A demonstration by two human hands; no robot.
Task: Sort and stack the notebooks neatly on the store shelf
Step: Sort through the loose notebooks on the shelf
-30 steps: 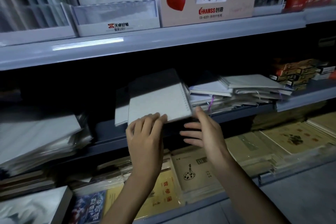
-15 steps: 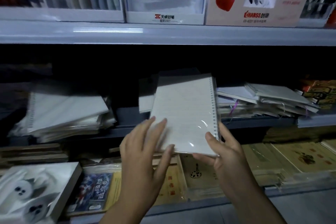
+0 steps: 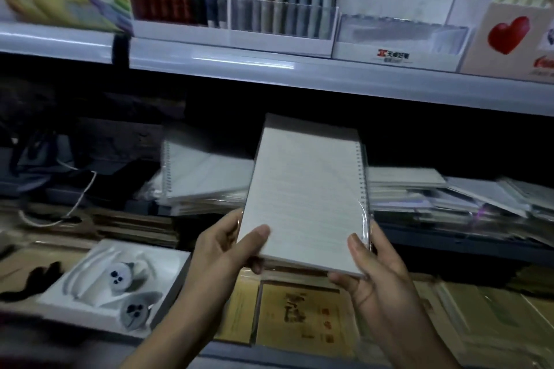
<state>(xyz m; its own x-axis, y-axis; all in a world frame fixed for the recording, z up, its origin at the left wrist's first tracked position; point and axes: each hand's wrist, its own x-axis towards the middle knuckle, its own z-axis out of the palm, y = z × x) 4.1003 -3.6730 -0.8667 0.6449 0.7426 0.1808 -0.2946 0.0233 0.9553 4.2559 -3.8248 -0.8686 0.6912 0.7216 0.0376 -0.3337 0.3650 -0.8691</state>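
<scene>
Now off shelf: spiral notebook (image 3: 302,204), lifted vs 1 s ago, tilted up. Left hand (image 3: 223,252), right hand (image 3: 374,272) fingers pinching lower edge. Left stack (image 3: 207,183) likely next dest.

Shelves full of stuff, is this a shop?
Most likely a stationery shop: pen display boxes line the upper shelf, spiral notebook piles sit below, and both hands hold a plastic-wrapped notebook.

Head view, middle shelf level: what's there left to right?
White cord → left stack of white spiral notebooks → plastic-wrapped white spiral notebook held in left hand and right hand → messy right pile of notebooks.
</scene>
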